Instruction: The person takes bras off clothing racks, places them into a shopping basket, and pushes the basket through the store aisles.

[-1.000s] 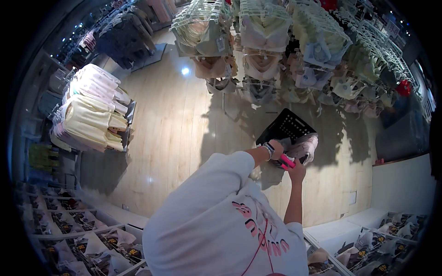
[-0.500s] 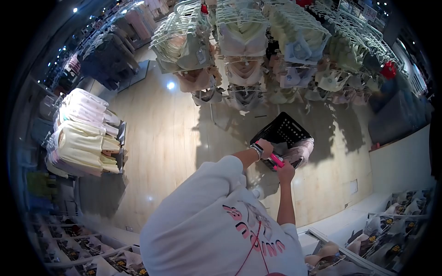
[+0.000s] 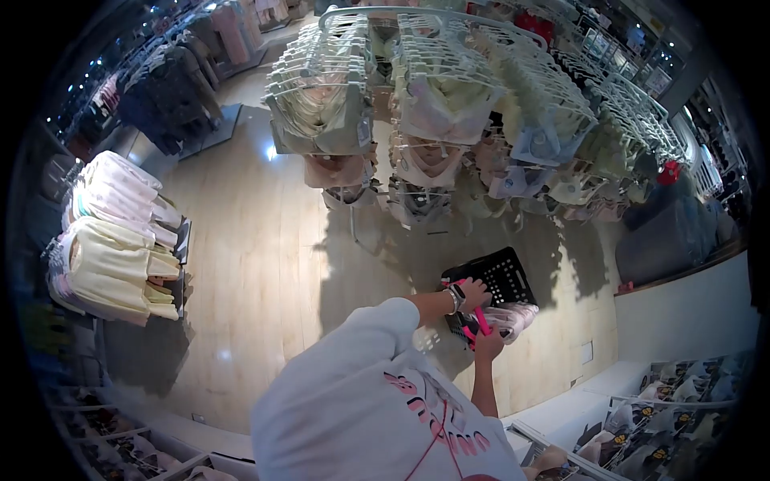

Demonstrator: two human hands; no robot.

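A black shopping basket [image 3: 504, 274] with a perforated side tilts below the racks. Pale pink clothing [image 3: 513, 319] bulges at its near right side. My right hand [image 3: 488, 343] is closed around the lower end of a bright pink basket handle [image 3: 482, 321]. At the handle's upper end is my left hand [image 3: 472, 295], a watch on its wrist, its fingers curled and partly hidden. More pink shows along the basket's left edge.
Several rows of bras on white hangers [image 3: 445, 108] hang ahead over the wooden floor [image 3: 249, 264]. To the left stands a rack of yellow tops [image 3: 108, 260]. Divided bins [image 3: 658, 433] line the near right, and a large grey bin [image 3: 666, 240] stands at right.
The basket and both hands sit lower in view, and the racks appear closer as the camera has shifted. My left hand has moved slightly right along the basket.
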